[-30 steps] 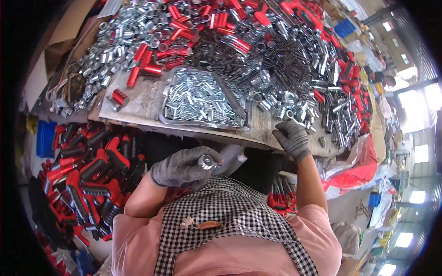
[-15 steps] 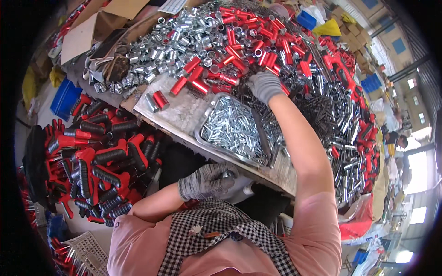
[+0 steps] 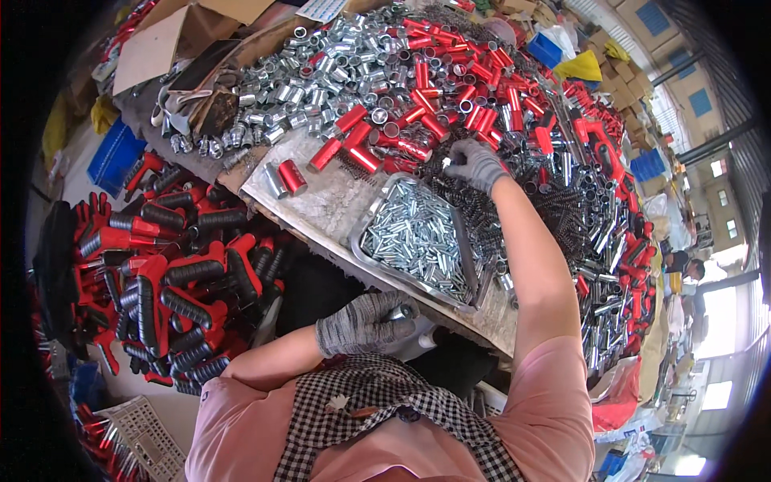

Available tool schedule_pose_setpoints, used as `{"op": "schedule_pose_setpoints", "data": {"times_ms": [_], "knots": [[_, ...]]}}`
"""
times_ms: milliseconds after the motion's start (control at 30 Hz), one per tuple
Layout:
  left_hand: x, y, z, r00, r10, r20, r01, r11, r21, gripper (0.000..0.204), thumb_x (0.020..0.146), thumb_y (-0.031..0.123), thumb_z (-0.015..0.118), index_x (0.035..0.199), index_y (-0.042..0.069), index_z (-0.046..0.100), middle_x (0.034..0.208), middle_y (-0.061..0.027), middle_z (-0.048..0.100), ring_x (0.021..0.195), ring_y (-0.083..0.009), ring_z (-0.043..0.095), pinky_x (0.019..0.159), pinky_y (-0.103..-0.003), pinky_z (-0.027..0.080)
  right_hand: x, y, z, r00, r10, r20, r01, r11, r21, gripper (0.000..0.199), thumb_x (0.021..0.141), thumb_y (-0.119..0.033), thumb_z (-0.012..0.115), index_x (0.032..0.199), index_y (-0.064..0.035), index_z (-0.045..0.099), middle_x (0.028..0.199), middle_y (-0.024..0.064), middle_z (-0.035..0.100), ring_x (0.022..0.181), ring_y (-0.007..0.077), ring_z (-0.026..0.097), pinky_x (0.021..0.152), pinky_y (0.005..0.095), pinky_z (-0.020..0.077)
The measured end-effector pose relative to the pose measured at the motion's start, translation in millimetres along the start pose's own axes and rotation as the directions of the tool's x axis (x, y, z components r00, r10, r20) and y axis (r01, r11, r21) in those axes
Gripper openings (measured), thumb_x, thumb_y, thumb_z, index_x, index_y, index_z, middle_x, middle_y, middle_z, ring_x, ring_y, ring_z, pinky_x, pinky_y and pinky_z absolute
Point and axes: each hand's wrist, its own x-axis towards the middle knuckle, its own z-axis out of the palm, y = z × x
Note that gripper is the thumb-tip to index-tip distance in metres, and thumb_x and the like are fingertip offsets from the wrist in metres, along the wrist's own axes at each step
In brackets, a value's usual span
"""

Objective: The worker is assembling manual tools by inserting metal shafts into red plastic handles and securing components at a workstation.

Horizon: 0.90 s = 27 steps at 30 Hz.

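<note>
My left hand (image 3: 363,323), in a grey knit glove, is closed around a metal cylinder (image 3: 401,312) in front of the bench edge. Only the end of that cylinder shows. Out over the bench, my right hand (image 3: 479,166), gloved alike, has its fingers pinched beside a heap of dark coil springs (image 3: 554,205). A tiny bright spot shows at those fingertips, too small to name. Just left of them are red metal tubes (image 3: 409,147). Below lies a metal tray (image 3: 357,251) filled with small silver pins (image 3: 414,233).
Silver metal sleeves (image 3: 321,84) are heaped at the far left of the bench. Red-and-black pistol-shaped handles (image 3: 193,269) fill the space at lower left, near a blue bin (image 3: 115,161). A cardboard box (image 3: 148,50) stands far left. A silver sleeve and red tube lie near the edge.
My right hand has drawn back slightly from among the red tubes and springs, its fingertips now showing. The left hand still grips the cylinder, turned a little. The whole view has shifted slightly.
</note>
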Motion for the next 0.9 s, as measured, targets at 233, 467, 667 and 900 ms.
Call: {"op": "schedule_pose_setpoints", "data": {"times_ms": [233, 467, 667, 900], "knots": [[-8.0, -8.3, 13.2, 0.999, 0.009, -0.045, -0.012, 0.997, -0.072, 0.031, 0.088, 0.02, 0.063, 0.114, 0.003, 0.057, 0.097, -0.0058, 0.062, 0.09, -0.0129, 0.055, 0.082, -0.029, 0.046, 0.5, -27.9, 8.5, 0.998, -0.052, -0.03, 0.051, 0.998, -0.035, 0.033, 0.071, -0.024, 0.071, 0.097, -0.0068, 0.061, 0.088, 0.014, 0.066, 0.084, 0.0312, 0.063, 0.078, 0.0381, 0.0489], [-15.9, -7.2, 18.9, 0.998, 0.064, -0.027, -0.066, 0.996, -0.058, 0.036, 0.087, 0.032, 0.064, 0.111, 0.005, 0.056, 0.097, -0.0019, 0.058, 0.086, -0.0099, 0.053, 0.077, -0.027, 0.046, -47.8, -24.7, -17.0, 0.858, 0.176, -0.482, 0.182, 0.774, 0.606, 0.027, 0.078, -0.016, 0.069, 0.1, -0.0029, 0.058, 0.086, 0.0098, 0.064, 0.079, 0.0197, 0.063, 0.072, 0.0322, 0.0502], [-23.6, -4.5, 21.0, 0.999, 0.01, -0.038, -0.01, 1.0, -0.02, 0.039, 0.087, 0.031, 0.065, 0.114, 0.003, 0.056, 0.104, -0.0051, 0.059, 0.098, -0.0132, 0.053, 0.085, -0.028, 0.044, -176.7, -76.5, -44.5, 0.993, -0.005, -0.119, 0.119, 0.104, 0.987, 0.013, 0.086, -0.008, 0.054, 0.097, -0.0016, 0.055, 0.082, 0.0091, 0.062, 0.072, 0.0165, 0.06, 0.066, 0.0309, 0.0493], [-10.5, 7.3, 19.3, 0.999, -0.032, 0.015, 0.033, 0.997, -0.063, 0.037, 0.085, 0.032, 0.067, 0.107, 0.004, 0.056, 0.089, -0.0014, 0.056, 0.075, -0.0066, 0.052, 0.065, -0.022, 0.045, -285.9, -105.2, 0.9, 0.96, -0.254, 0.118, 0.154, 0.83, 0.536, 0.028, 0.084, -0.019, 0.062, 0.103, 0.0009, 0.057, 0.093, 0.0153, 0.065, 0.085, 0.0258, 0.065, 0.076, 0.0353, 0.0506]]}}
